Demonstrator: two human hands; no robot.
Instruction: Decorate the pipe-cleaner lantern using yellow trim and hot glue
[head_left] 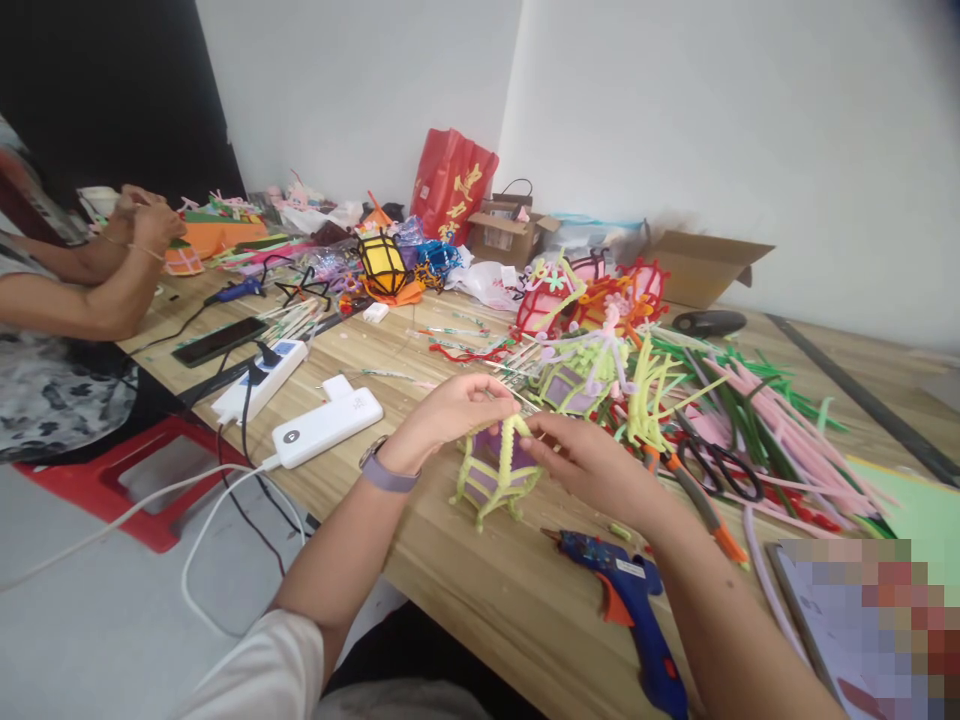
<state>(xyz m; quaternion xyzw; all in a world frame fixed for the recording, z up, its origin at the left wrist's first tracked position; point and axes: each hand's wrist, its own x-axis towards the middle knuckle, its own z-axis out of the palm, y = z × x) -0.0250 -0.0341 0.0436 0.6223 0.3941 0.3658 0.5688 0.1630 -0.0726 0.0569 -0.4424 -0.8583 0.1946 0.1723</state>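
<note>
A small purple lantern with a yellow-green pipe-cleaner frame (499, 478) stands upright on the wooden table in front of me. My left hand (461, 408), with a purple-banded watch on its wrist, pinches the lantern's top from the left and behind. From the right, my right hand (589, 458) has its thumb and fingers closed on the yellow-green strip at the top edge. My fingers partly hide the lantern's top. To the right of the lantern, below my right hand, lies a blue glue gun (619, 575) with an orange trigger.
Orange-handled pliers (709, 505), black scissors (724, 470) and pink pipe cleaners (787, 420) lie right. Finished lanterns (382, 262) sit behind. A white power strip (328, 427) and cables are left. A co-worker's hands (154, 225) work at far left.
</note>
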